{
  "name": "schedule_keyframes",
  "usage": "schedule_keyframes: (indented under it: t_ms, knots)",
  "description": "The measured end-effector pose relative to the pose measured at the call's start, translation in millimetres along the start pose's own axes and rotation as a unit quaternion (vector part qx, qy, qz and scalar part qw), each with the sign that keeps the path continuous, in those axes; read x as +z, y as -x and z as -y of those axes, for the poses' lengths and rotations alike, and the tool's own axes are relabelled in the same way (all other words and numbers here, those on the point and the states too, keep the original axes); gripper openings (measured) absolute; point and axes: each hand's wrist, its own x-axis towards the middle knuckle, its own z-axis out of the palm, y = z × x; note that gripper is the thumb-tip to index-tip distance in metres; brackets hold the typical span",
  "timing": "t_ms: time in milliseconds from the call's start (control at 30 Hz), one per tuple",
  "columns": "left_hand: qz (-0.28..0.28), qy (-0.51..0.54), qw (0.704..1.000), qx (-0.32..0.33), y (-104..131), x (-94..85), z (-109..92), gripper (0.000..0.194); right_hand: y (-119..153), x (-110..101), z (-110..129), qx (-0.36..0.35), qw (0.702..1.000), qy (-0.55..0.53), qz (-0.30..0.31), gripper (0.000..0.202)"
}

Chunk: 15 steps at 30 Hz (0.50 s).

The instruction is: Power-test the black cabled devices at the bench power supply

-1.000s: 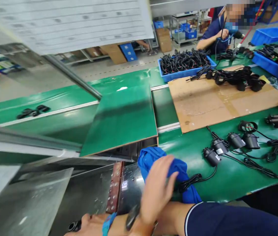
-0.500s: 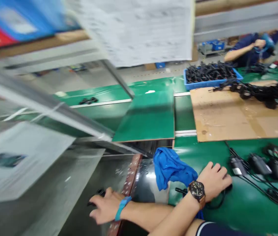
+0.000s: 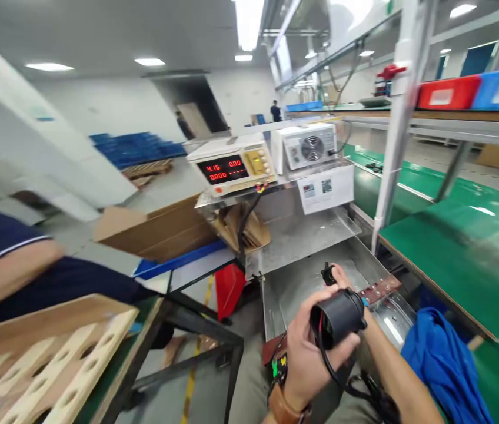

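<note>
My right hand [image 3: 305, 353] grips the black camera module [image 3: 336, 317] over the metal tray [image 3: 293, 282]; left hand [image 3: 342, 277] pinches its plug [image 3: 328, 274] — the dangling cable [image 3: 342, 383] could snag, I judge.

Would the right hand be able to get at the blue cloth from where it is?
Probably yes. The cloth lies just beside the right forearm with nothing between, so the right hand need only draw back. It seems to pinch a small plug already, though.
</note>
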Motion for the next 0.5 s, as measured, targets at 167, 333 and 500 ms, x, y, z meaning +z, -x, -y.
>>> schedule_keyframes:
  t_ms: [167, 333, 500]
  knots:
    - [-0.109, -0.140, 0.972, -0.151, 2, -23.5, 66, 0.051, 12, 25, 21, 0.092, 0.976, -0.154, 0.126, 0.068]
    - [-0.163, -0.190, 0.949, -0.192, -9, -19.6, 127, 0.052, 22, 51, 32, 0.120, 0.964, -0.175, 0.158, 0.065]
    - [-0.157, -0.210, 0.947, -0.187, -19, -22.2, 153, 0.051, 22, 59, 34, 0.116, 0.974, -0.108, 0.159, 0.072]
